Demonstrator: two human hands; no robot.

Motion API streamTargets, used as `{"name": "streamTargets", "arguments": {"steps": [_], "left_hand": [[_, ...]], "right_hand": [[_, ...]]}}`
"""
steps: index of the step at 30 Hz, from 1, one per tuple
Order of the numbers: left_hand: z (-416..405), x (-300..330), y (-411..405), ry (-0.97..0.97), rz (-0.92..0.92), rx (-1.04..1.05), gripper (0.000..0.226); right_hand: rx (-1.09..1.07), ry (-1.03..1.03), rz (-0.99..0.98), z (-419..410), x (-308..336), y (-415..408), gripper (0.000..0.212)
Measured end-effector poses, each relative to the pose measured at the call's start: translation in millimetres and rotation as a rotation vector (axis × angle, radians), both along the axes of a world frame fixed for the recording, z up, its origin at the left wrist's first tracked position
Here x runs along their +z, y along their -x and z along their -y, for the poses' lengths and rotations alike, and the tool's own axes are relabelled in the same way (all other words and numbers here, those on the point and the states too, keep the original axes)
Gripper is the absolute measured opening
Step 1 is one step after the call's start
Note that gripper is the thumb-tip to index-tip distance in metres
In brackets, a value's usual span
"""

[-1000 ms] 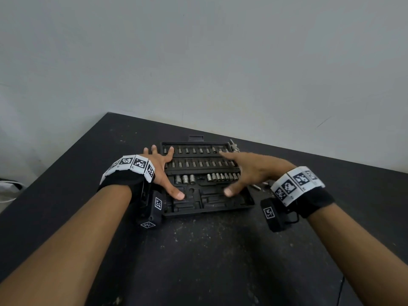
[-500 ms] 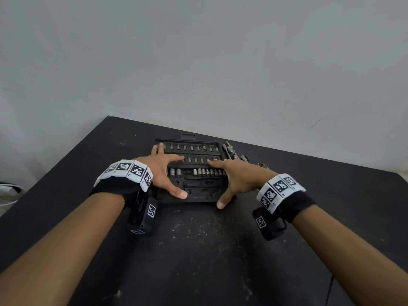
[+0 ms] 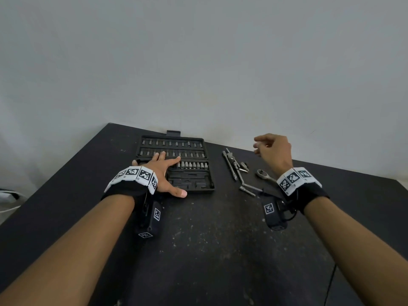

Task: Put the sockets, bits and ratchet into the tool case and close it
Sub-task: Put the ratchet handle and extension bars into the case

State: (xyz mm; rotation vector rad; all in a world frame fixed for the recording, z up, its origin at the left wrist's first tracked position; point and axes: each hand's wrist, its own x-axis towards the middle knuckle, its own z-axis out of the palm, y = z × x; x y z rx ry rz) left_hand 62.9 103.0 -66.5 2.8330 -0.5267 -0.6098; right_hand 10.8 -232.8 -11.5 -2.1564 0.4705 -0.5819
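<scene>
We see the left hand (image 3: 162,173) flat, fingers spread, on the open tool case (image 3: 189,182). Right hand (image 3: 273,151) hovers loose and empty above the ratchet (image 3: 265,175) and loose bits (image 3: 244,166), beside the case.

table (image 3: 209,250): black, flecked with pale specks
case (image 3: 198,186): black
sockets (image 3: 194,165): silver, in rows
ratchet (image 3: 263,175): silver
wrist bands (image 3: 295,180): black with white panels bearing black square-code patterns
wall (image 3: 198,62): plain pale grey
</scene>
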Motion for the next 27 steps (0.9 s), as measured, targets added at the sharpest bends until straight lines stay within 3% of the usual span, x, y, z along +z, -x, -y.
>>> {"name": "streamTargets", "arguments": {"steps": [7, 11, 17, 21, 24, 27], "left_hand": [[6, 13, -4, -0.018, -0.055, 0.007, 0.134], [6, 28, -1, 0.010, -0.094, -0.025, 0.125], [8, 31, 2, -0.035, -0.064, -0.025, 0.133], [9, 30, 3, -0.049, -0.057, -0.003, 0.139], [8, 30, 4, -0.055, -0.061, 0.014, 0.141], [6, 31, 5, -0.021, -0.044, 0.013, 0.139]], "right_hand": [[0.164, 0.345, -0.299, 9, -16, -10, 0.021], [0.219, 0.380, -0.320, 0, -21, -20, 0.023], [0.343, 0.422, -0.357, -18, -30, -38, 0.028], [0.306, 0.431, -0.393, -20, -40, -45, 0.016], [0.235, 0.322, -0.322, -20, -40, -47, 0.012], [0.243, -0.141, -0.213, -26, -34, -39, 0.021]]}}
